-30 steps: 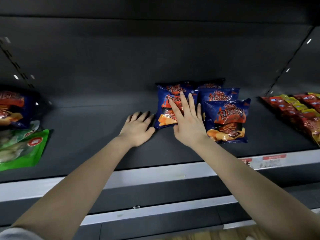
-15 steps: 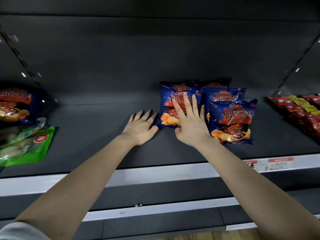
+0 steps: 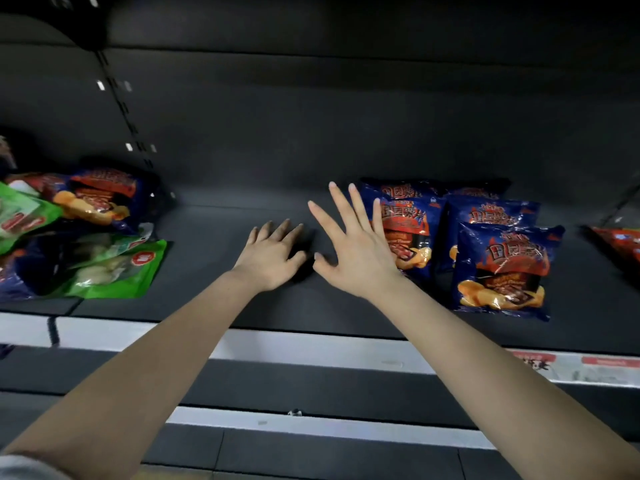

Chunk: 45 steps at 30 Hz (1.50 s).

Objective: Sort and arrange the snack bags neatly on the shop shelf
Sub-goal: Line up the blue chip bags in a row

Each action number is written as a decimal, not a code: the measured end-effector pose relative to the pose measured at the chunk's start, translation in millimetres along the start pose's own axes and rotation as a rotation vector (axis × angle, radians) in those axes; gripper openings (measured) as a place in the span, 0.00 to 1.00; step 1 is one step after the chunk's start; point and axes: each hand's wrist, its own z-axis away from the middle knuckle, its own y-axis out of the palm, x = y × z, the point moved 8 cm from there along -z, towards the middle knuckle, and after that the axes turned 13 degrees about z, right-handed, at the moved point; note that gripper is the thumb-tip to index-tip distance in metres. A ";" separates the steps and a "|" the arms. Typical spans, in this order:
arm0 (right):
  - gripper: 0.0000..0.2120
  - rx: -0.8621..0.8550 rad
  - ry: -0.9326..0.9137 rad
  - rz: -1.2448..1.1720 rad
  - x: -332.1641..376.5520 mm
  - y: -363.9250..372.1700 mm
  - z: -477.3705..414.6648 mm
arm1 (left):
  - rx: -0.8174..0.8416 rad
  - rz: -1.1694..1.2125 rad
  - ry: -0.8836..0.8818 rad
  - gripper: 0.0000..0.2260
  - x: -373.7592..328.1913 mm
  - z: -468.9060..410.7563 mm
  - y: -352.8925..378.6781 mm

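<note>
The blue crisp bags (image 3: pixel 498 268) lie right of centre in overlapping rows, fronts up and tops toward the back wall, probably so each label reads from the aisle. Just left of them the right hand (image 3: pixel 356 251) is spread, fingers straight, holding nothing. Its little-finger edge overlaps the nearest bag, though contact is hard to judge. The left hand (image 3: pixel 273 254) lies flat and relaxed on the bare shelf (image 3: pixel 214 306), gripping nothing, perhaps as a brace. At the left edge, green bags (image 3: pixel 117 271) and a stray blue bag (image 3: pixel 100 195) sit heaped, unsorted. Red packets (image 3: pixel 620 240) show far right.
</note>
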 end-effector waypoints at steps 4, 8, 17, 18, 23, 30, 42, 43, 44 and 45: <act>0.36 -0.004 -0.084 -0.051 38.9 3.8 -18.7 | -0.071 -0.011 -0.077 0.27 35.7 27.3 -24.5; 0.35 -0.015 -0.178 -0.104 81.6 2.1 -35.7 | -0.136 -0.028 -0.185 0.27 75.0 63.2 -46.7; 0.35 -0.037 -0.396 -0.216 184.4 -13.4 -58.1 | -0.249 -0.029 -0.417 0.27 148.8 152.7 -83.6; 0.35 -0.038 -0.420 -0.230 195.0 -14.9 -59.3 | -0.258 -0.030 -0.450 0.27 156.2 163.4 -86.3; 0.32 -0.032 -0.488 -0.311 243.8 -19.8 -64.6 | -0.291 -0.019 -0.578 0.27 182.8 215.5 -96.0; 0.28 0.022 -0.504 -0.404 297.5 -20.2 -75.2 | -0.362 -0.016 -0.660 0.25 201.7 265.9 -108.1; 0.27 0.092 -0.539 -0.418 340.3 -8.3 -92.4 | -0.352 -0.001 -0.673 0.26 238.2 262.0 -120.2; 0.27 0.097 -0.537 -0.407 342.1 -6.4 -96.0 | -0.353 0.003 -0.665 0.26 240.3 259.1 -121.8; 0.28 0.101 -0.539 -0.392 344.5 -4.9 -99.3 | -0.355 0.007 -0.657 0.26 242.9 256.9 -124.0; 0.28 0.103 -0.544 -0.375 347.3 -3.7 -102.1 | -0.360 0.008 -0.651 0.26 246.0 255.6 -126.7</act>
